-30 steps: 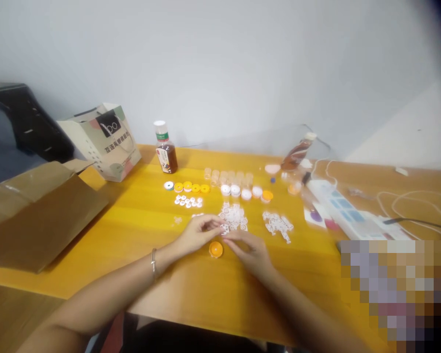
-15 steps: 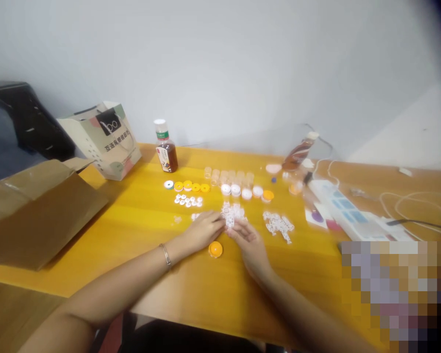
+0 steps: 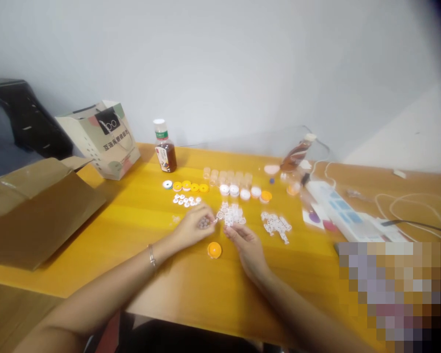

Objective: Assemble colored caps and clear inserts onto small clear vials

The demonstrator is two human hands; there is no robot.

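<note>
Facing hands: the left hand (image 3: 195, 225) and right hand (image 3: 247, 246) are held with fingertips close, presumably for fine handling.
Left fingers: curled around a gap where grey pieces (image 3: 204, 223) are seen; whether the white piece (image 3: 219, 215) beside the tips is clamped cannot be told.
Right fingers: thumb and forefinger are held together; any grip is hidden.
White pile (image 3: 234, 214): kept just beyond, likely for easy picking.
Orange cap (image 3: 214, 250): placed nearer the body, within both hands' reach.

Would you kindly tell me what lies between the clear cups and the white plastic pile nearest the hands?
The head view shows a row of white discs there, ending rightward in an orange disc.
</note>
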